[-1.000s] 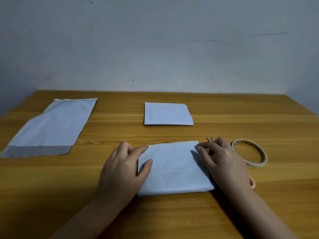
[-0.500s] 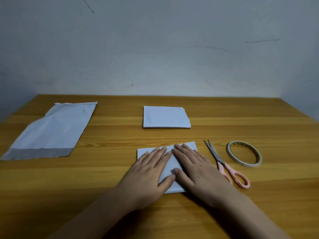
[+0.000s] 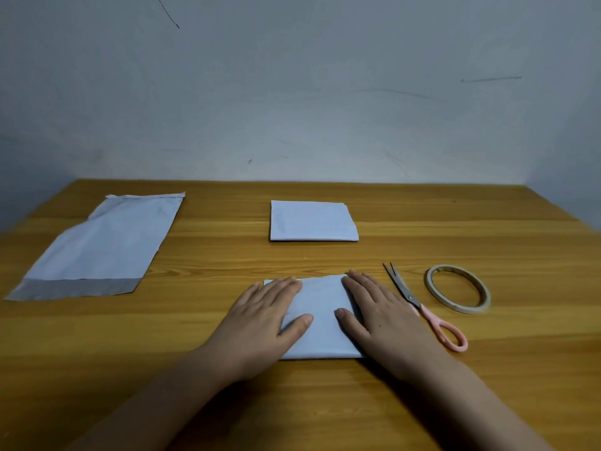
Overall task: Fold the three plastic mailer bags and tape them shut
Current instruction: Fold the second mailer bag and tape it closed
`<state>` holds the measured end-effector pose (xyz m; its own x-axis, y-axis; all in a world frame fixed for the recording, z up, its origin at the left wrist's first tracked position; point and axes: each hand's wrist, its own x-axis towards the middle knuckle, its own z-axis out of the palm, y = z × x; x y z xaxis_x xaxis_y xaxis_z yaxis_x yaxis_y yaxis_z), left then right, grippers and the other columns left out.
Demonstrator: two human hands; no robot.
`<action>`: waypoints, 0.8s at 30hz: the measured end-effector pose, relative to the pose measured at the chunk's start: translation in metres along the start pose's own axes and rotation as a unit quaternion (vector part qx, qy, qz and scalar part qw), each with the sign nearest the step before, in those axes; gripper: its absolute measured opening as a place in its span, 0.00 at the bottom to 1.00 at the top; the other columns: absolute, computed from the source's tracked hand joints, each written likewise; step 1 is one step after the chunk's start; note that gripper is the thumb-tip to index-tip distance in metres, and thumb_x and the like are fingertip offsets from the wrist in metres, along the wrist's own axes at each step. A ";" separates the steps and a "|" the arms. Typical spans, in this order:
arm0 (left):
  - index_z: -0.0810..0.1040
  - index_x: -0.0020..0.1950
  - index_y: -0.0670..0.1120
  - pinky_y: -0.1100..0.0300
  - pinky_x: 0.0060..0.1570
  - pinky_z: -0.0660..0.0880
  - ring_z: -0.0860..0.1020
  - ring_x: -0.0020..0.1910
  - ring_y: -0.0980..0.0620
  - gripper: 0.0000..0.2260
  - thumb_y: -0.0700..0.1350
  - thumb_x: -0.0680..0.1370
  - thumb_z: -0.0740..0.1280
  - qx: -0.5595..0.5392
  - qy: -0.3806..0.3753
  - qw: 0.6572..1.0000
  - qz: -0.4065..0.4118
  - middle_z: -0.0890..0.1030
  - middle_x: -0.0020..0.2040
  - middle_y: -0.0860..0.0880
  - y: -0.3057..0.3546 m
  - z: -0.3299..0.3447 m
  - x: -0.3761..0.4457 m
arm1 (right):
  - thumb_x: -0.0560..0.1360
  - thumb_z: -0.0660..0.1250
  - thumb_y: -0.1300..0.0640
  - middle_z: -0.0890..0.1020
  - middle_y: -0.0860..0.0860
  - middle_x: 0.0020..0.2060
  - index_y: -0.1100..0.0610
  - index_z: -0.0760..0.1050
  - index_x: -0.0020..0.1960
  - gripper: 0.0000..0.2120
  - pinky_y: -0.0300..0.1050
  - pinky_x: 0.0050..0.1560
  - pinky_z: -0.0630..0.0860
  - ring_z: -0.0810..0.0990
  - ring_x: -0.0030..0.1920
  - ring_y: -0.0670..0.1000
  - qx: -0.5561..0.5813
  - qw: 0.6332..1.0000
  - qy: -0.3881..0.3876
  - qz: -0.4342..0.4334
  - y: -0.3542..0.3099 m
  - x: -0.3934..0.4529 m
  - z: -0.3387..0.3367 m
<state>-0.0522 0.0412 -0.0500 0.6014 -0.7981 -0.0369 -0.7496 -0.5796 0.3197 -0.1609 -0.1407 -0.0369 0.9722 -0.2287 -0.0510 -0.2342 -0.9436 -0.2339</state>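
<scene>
1. Both hands, left and right, lie flat and released on the folded bag near the desk's front edge.
2. I'd press the creases hard before grabbing the tape.

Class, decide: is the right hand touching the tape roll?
Apart. The head view shows the right hand on the folded bag, scissors between it and the tape roll.

Both hands flat on folded mailer, scissors beside
</scene>
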 end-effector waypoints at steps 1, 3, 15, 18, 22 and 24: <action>0.48 0.77 0.58 0.67 0.69 0.34 0.42 0.68 0.72 0.39 0.73 0.69 0.36 -0.007 -0.004 1.000 -0.001 0.49 0.77 0.62 0.000 -0.001 0.000 | 0.81 0.47 0.39 0.49 0.43 0.78 0.48 0.47 0.78 0.29 0.40 0.74 0.45 0.47 0.76 0.43 0.003 1.000 0.000 0.000 0.001 0.000 -0.001; 0.49 0.76 0.60 0.65 0.70 0.36 0.43 0.70 0.70 0.32 0.69 0.74 0.40 -0.020 -0.014 1.000 -0.009 0.50 0.77 0.63 -0.002 -0.002 0.000 | 0.81 0.47 0.40 0.50 0.43 0.78 0.48 0.49 0.78 0.29 0.40 0.74 0.46 0.48 0.76 0.43 0.007 1.000 0.002 -0.002 0.001 0.000 -0.003; 0.46 0.76 0.63 0.56 0.74 0.37 0.41 0.76 0.61 0.25 0.64 0.79 0.46 -0.009 -0.048 0.998 -0.035 0.45 0.78 0.60 -0.008 -0.005 0.001 | 0.79 0.51 0.37 0.50 0.43 0.78 0.48 0.48 0.78 0.32 0.42 0.74 0.48 0.50 0.76 0.44 0.021 0.999 -0.027 -0.005 0.004 -0.001 -0.007; 0.55 0.76 0.59 0.56 0.74 0.39 0.51 0.75 0.59 0.25 0.61 0.80 0.53 -0.031 -0.015 0.999 -0.037 0.56 0.76 0.59 -0.008 -0.013 0.004 | 0.78 0.56 0.38 0.56 0.44 0.76 0.48 0.56 0.76 0.30 0.44 0.73 0.55 0.57 0.74 0.46 0.034 0.999 -0.018 -0.005 0.004 0.005 -0.013; 0.69 0.68 0.55 0.55 0.73 0.53 0.64 0.69 0.57 0.18 0.56 0.79 0.61 -0.081 0.045 0.995 -0.031 0.68 0.68 0.57 -0.010 -0.028 0.016 | 0.77 0.61 0.42 0.68 0.45 0.69 0.48 0.70 0.68 0.22 0.48 0.68 0.64 0.67 0.68 0.48 0.036 0.998 0.050 -0.007 0.003 0.021 -0.025; 0.72 0.65 0.54 0.53 0.70 0.61 0.68 0.67 0.55 0.17 0.55 0.77 0.64 -0.104 0.035 0.993 -0.035 0.72 0.66 0.56 -0.014 -0.032 0.027 | 0.76 0.64 0.44 0.72 0.47 0.65 0.48 0.72 0.65 0.19 0.49 0.65 0.67 0.70 0.65 0.50 0.015 0.998 0.051 -0.015 0.001 0.034 -0.030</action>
<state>-0.0168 0.0332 -0.0247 0.6728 -0.7398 -0.0024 -0.6369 -0.5809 0.5069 -0.1279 -0.1571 -0.0097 0.9726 -0.2259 0.0549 -0.2042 -0.9429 -0.2630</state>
